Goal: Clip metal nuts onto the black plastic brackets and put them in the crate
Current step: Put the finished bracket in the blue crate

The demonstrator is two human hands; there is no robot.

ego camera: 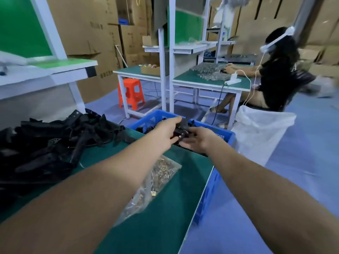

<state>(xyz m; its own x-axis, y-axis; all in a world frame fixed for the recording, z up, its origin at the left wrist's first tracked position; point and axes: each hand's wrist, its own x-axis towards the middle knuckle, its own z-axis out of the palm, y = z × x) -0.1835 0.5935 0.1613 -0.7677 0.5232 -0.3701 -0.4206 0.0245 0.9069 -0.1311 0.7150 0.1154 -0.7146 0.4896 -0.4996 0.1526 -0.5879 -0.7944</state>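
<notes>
Bracket (pixel 180 134) over crate (pixel 227 135), far edge of bench (pixel 165 208). Left grip (pixel 168 132) clasps top, right grip (pixel 200 140) pinches right end. Likely light, stiff, slick plastic; hold by broad body. Pile (pixel 45 143) left, nut bag (pixel 161 173) near.

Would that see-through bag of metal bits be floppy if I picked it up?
Probably floppy: the bag is thin, crumpled plastic lying flat on the table. Likely heavy for its size, holding many metal nuts, which would probably slide to the bottom.
</notes>
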